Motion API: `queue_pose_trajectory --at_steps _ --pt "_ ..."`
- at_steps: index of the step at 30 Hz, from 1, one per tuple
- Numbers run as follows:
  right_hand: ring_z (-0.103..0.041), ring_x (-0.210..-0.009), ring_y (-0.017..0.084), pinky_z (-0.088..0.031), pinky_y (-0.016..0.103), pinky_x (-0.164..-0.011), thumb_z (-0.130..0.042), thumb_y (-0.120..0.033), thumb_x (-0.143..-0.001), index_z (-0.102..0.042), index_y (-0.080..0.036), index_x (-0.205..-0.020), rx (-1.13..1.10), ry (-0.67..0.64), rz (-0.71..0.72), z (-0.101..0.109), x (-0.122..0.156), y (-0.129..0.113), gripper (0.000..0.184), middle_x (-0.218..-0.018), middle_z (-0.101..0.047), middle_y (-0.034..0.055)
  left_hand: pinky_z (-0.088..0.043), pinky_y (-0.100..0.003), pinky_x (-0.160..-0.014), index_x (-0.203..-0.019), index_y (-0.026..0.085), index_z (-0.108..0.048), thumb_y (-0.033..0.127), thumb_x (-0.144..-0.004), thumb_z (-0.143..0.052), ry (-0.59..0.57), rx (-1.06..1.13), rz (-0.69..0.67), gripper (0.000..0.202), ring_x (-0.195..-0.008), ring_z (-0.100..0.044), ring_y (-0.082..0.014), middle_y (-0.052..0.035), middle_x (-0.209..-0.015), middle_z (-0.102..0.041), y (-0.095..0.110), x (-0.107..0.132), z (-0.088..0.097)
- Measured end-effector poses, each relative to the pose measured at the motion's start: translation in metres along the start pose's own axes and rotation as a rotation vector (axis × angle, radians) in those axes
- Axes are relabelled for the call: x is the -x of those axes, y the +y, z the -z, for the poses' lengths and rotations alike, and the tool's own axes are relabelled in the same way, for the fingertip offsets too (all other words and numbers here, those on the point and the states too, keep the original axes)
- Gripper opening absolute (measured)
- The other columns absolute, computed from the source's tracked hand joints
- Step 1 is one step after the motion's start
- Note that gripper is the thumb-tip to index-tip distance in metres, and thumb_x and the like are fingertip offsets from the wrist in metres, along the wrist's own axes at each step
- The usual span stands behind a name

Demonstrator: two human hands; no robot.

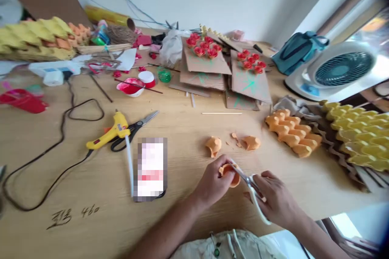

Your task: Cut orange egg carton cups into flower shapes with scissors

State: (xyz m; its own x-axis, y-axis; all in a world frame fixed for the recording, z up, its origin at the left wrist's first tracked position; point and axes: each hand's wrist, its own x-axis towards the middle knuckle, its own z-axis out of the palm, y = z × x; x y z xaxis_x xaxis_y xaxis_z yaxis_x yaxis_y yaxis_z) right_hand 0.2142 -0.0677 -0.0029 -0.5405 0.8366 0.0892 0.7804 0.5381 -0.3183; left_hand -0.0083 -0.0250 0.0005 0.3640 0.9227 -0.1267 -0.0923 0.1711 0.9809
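Hands first, left to right: what does each one have?
— The left hand (212,184) is curled shut around an orange cup (230,173), thumb and fingers pinching its sides. The right hand (275,198) is closed through the handles of the white-handled scissors (249,181), and the blades meet the cup's rim. I cannot tell how wide the blades stand.

Room around them?
— Far left lie a yellow glue gun (109,133) and black scissors (133,127), well apart from the hands. A blurred rectangle (151,168) lies nearer, with bare wood between it and the left hand. Just beyond the cup sit two loose orange pieces (213,145) with small scraps between them. Farther back there is clear table (188,125) up to a thin white stick (221,113). To the right, an orange egg tray (291,131) and yellow trays (358,137) crowd that side. The table's near edge runs just beside the right wrist.

The cup itself?
— Small, rounded, matte orange pulp like the tray's cells. It is held just above the table, near its front edge, and is mostly hidden by the fingers.
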Motion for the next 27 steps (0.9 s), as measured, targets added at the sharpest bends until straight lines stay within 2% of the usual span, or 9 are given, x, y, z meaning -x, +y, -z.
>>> queue_pose_trajectory --at_steps 2,5,8,10,16,19,23,27 --pt "-0.049 -0.053 0.016 -0.038 0.034 -0.071 -0.056 -0.022 -0.091 -0.04 -0.024 -0.076 0.044 0.041 -0.017 0.001 0.005 -0.001 0.023 -0.06 -0.052 -0.0038 -0.043 -0.025 -0.064 -0.084 0.019 -0.056 0.023 -0.083 -0.058 -0.061 0.093 0.011 0.004 -0.071 -0.051 -0.0136 -0.0005 -0.078 -0.056 -0.001 0.004 -0.001" --pt "-0.049 -0.052 0.017 -0.04 0.035 -0.073 -0.057 -0.02 -0.09 -0.039 -0.025 -0.077 0.063 0.087 -0.042 0.002 0.011 -0.002 0.023 -0.059 -0.052 -0.0038 -0.045 -0.026 -0.066 -0.1 0.02 -0.056 0.029 -0.082 -0.066 -0.173 0.255 -0.025 0.022 -0.072 -0.052 -0.0132 -0.0016 -0.086 -0.057 0.001 0.008 -0.003" --pt "-0.053 -0.054 0.018 -0.039 0.034 -0.067 -0.055 -0.022 -0.092 -0.039 -0.025 -0.077 0.082 0.099 -0.102 0.002 0.01 -0.006 0.022 -0.061 -0.056 -0.0019 -0.05 -0.028 -0.076 -0.114 0.02 -0.052 0.026 -0.078 -0.072 -0.231 0.329 -0.075 0.042 -0.085 -0.057 -0.0158 -0.0057 -0.1 -0.057 0.002 0.01 -0.003" --pt "-0.054 -0.055 0.018 -0.038 0.032 -0.065 -0.056 -0.024 -0.093 -0.038 -0.025 -0.076 0.106 0.107 -0.138 0.001 0.007 -0.009 0.025 -0.059 -0.055 -0.0024 -0.051 -0.03 -0.084 -0.122 0.021 -0.048 0.023 -0.079 -0.072 -0.209 0.288 -0.109 0.049 -0.096 -0.059 -0.0182 -0.0086 -0.111 -0.057 0.0 0.01 0.0" --pt "-0.055 -0.057 0.016 -0.036 0.03 -0.067 -0.057 -0.027 -0.094 -0.042 -0.023 -0.076 0.115 0.081 -0.217 0.0 -0.007 -0.018 0.024 -0.061 -0.058 -0.0027 -0.048 -0.032 -0.093 -0.131 0.021 -0.04 0.03 -0.095 -0.058 -0.173 0.002 -0.244 0.041 -0.113 -0.055 -0.0214 -0.0122 -0.126 -0.054 -0.011 0.005 0.006" --pt "-0.054 -0.056 0.015 -0.037 0.03 -0.071 -0.059 -0.025 -0.092 -0.044 -0.022 -0.077 0.1 0.083 -0.213 -0.001 -0.008 -0.016 0.021 -0.062 -0.059 -0.0038 -0.048 -0.034 -0.092 -0.128 0.02 -0.04 0.031 -0.094 -0.06 -0.156 -0.066 -0.28 0.041 -0.108 -0.055 -0.0215 -0.0116 -0.121 -0.055 -0.014 0.004 0.005" --pt "-0.052 -0.056 0.014 -0.035 0.029 -0.071 -0.061 -0.025 -0.09 -0.044 -0.022 -0.076 0.087 0.099 -0.193 -0.004 -0.008 -0.008 0.022 -0.062 -0.058 -0.0042 -0.05 -0.032 -0.081 -0.125 0.019 -0.04 0.033 -0.093 -0.06 -0.149 -0.079 -0.274 0.04 -0.092 -0.056 -0.0183 -0.008 -0.106 -0.056 -0.016 0.003 0.005" --pt "-0.051 -0.057 0.015 -0.035 0.03 -0.073 -0.061 -0.024 -0.088 -0.042 -0.022 -0.077 0.049 0.089 -0.161 -0.005 -0.011 0.0 0.021 -0.065 -0.057 -0.0037 -0.05 -0.03 -0.076 -0.118 0.019 -0.043 0.029 -0.092 -0.06 -0.162 -0.105 -0.26 0.033 -0.086 -0.056 -0.0169 -0.0064 -0.101 -0.055 -0.017 0.002 0.002"
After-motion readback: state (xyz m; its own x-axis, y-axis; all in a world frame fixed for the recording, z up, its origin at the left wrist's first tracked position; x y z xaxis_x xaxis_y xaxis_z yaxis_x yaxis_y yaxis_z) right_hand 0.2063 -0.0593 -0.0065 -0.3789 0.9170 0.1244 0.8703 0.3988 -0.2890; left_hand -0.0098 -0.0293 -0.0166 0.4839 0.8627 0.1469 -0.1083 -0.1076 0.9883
